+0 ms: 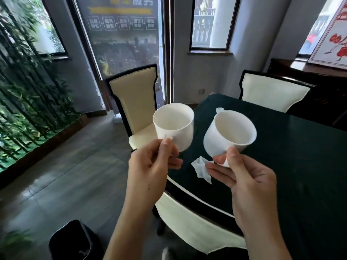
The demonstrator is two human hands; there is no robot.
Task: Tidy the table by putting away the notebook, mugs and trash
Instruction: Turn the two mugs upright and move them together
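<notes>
My left hand (150, 166) holds a white mug (174, 126) by its handle, lifted in the air beyond the table's left edge. A second white mug (228, 132), tilted a little to the left, is gripped at its handle by my right hand (247, 182) above the table. Both mugs look empty inside. A crumpled white tissue (201, 168) lies on the dark green tablecloth (291, 156) near the table's left edge, just under the right mug. Another small white scrap (219, 110) shows behind the right mug's rim. No notebook is in view.
Cream chairs with dark frames stand at the near side (197, 222), the left (135, 102) and the far side (272, 91) of the table. A black bin (72, 241) sits on the floor at bottom left. A dark sideboard (319, 76) stands at the right wall.
</notes>
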